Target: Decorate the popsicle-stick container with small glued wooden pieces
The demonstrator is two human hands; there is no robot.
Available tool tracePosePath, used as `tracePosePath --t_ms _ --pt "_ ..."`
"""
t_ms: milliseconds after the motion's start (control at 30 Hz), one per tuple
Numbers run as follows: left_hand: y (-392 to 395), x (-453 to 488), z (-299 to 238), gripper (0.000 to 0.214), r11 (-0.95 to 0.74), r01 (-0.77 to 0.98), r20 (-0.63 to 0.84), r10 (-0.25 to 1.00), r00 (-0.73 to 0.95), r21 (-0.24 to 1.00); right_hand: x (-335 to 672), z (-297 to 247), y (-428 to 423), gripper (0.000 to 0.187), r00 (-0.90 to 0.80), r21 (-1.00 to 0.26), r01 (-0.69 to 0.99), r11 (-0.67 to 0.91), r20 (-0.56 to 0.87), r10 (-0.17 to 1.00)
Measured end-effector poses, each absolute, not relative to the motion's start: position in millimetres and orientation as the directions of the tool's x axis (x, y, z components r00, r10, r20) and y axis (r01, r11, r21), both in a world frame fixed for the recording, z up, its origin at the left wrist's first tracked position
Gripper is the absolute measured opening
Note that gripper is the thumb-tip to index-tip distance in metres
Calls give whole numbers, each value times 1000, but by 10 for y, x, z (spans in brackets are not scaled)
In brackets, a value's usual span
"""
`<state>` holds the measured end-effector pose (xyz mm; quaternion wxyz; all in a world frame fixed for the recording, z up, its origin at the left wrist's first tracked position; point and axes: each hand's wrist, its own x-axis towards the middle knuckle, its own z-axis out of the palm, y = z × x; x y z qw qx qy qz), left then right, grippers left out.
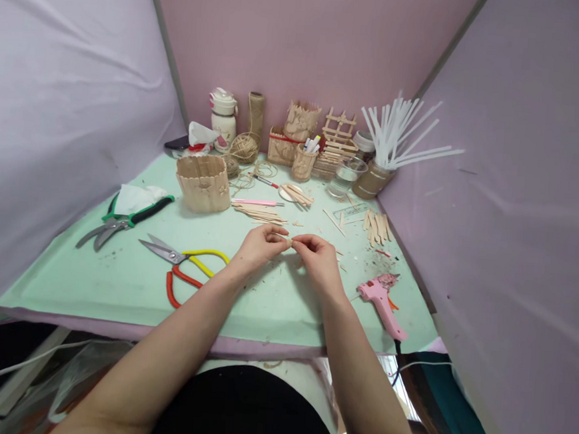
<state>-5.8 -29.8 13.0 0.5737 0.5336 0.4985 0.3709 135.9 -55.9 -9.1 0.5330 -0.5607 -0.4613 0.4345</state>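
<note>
My left hand (261, 244) and my right hand (319, 255) meet over the middle of the mint-green table mat (114, 277). Both pinch one small pale wooden piece (290, 242) between their fingertips, just above the mat. It is too small to make out its shape. Loose wooden sticks (260, 213) lie just beyond my hands. A pink glue gun (382, 300) rests on the mat to the right of my right hand. Scissors with yellow and red handles (185, 266) lie to the left of my left hand.
Green-handled shears (119, 220) and white tissue sit at the left. A wooden-stick basket (203, 183) stands behind. At the back are twine balls (245, 148), stick containers, a glass of water (343, 176) and a jar of white sticks (375, 177). Fabric walls enclose three sides.
</note>
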Motion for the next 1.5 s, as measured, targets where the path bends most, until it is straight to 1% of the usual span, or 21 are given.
tracePosePath --t_ms 167,433,600,700,767,1033,1167,1267,1333,1400,1500 --pt "-306 -57 175 43 168 116 -192 951 244 979 1350 -83 -560 21 198 -999 11 -39 -36 979" --pt "-302 -61 129 44 152 102 -173 950 260 983 1352 -78 -567 23 185 -996 -70 -57 -69 980" --pt "-269 -69 59 50 232 -3 -222 934 280 973 1374 -108 -555 28 213 -988 -141 -56 -86 973" --pt "-258 -66 63 51 274 -64 -247 929 275 959 1382 -125 -555 27 211 -989 -138 -53 -82 974" --pt "-259 -63 76 51 286 -75 -256 927 275 955 1380 -121 -562 25 204 -991 -124 -52 -77 976" --pt "-268 -70 70 46 245 -37 -225 935 275 969 1354 -98 -581 22 188 -999 -38 -36 -42 981" --pt "-251 -77 61 35 169 17 -167 943 289 985 1344 -91 -592 20 202 -999 35 -2 5 979" --pt "-225 -88 30 27 83 93 -103 965 240 992 1426 12 -667 20 301 -994 72 78 96 949" --pt "-213 -83 5 24 12 172 -47 978 202 985 1552 134 -770 20 394 -982 104 155 184 900" --pt "-213 -48 3 18 -74 288 14 979 205 955 1721 273 -900 20 491 -966 146 213 258 832" --pt "-219 84 54 12 -228 445 93 948 304 866 1974 437 -1079 19 607 -951 201 233 308 733"
